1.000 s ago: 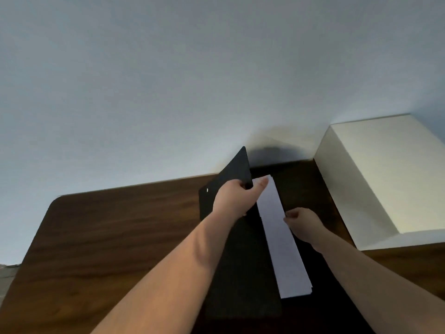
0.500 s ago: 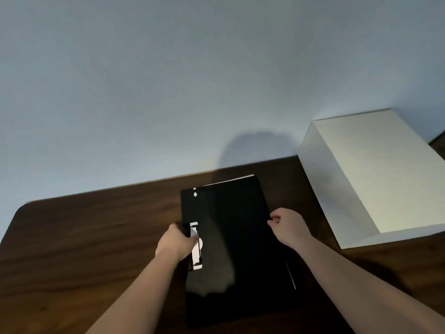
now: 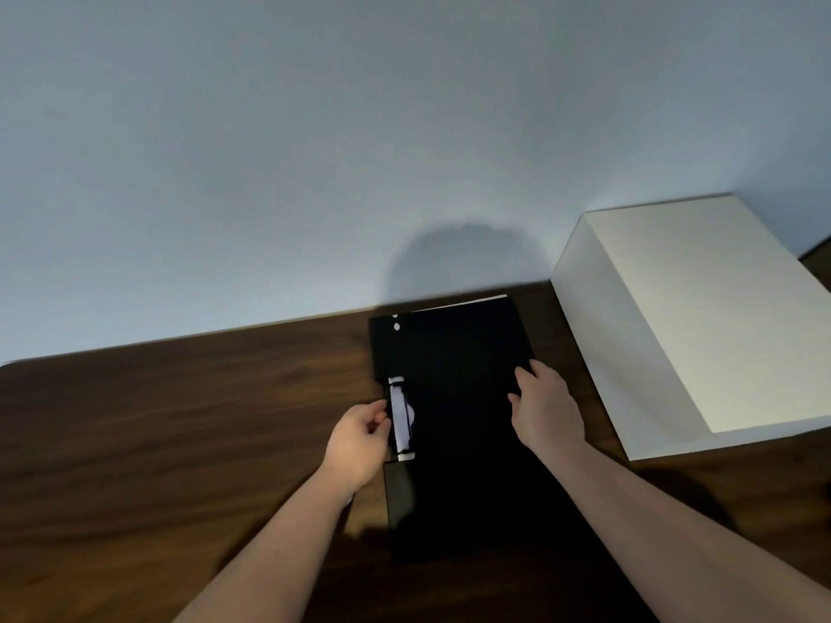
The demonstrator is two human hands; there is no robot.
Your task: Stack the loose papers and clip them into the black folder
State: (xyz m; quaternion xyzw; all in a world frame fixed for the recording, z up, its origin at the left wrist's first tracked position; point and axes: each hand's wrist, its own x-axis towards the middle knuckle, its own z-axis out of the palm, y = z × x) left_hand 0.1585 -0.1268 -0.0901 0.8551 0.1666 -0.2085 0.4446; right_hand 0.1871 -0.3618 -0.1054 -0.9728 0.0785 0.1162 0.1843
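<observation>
The black folder (image 3: 463,397) lies closed and flat on the dark wooden table (image 3: 180,433), its long side running away from me. A thin white edge of the papers (image 3: 472,302) shows along its far end. A white label window (image 3: 400,418) sits on the folder's left spine side. My left hand (image 3: 359,438) rests at that spine, fingers curled against the label. My right hand (image 3: 546,406) lies on the folder's right edge, fingers spread over the cover.
A large white box (image 3: 701,326) stands on the table to the right of the folder, close to my right hand. A pale wall (image 3: 314,150) rises right behind the table's far edge.
One second ago the cover stood raised with the papers visible. It has come down shut. My left hand slid to the spine, and my right hand moved onto the folder's right edge.
</observation>
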